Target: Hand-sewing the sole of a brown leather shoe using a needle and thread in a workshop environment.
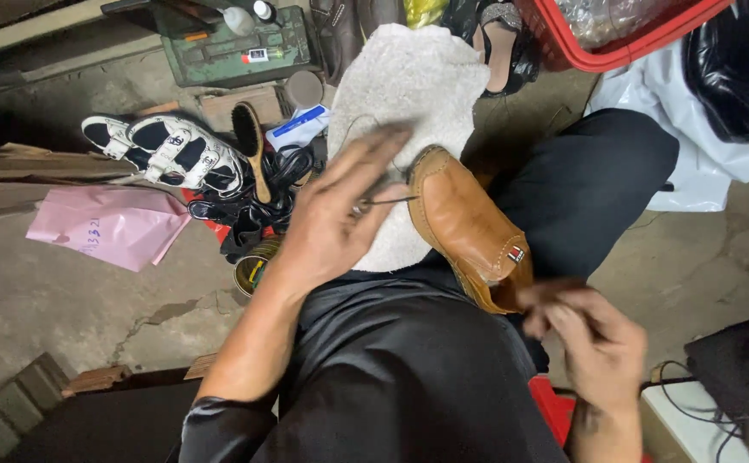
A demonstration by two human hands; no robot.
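A tan leather shoe (pixel 469 227) lies across my lap on a white fleecy cloth (pixel 404 86). My left hand (pixel 340 214) hovers over the cloth beside the shoe's toe, fingers stretched out, pinching a thin dark thread or needle (pixel 389 201) that runs toward the shoe. My right hand (pixel 593 339) is at the shoe's heel end, fingers curled against the heel.
To the left on the concrete floor lie white sandals (pixel 164 150), a wooden brush (pixel 252 146), black straps (pixel 254 210), a round tin (pixel 254 270) and a pink bag (pixel 108 225). A green metal box (pixel 241 47) and a red basket (pixel 623 39) sit beyond.
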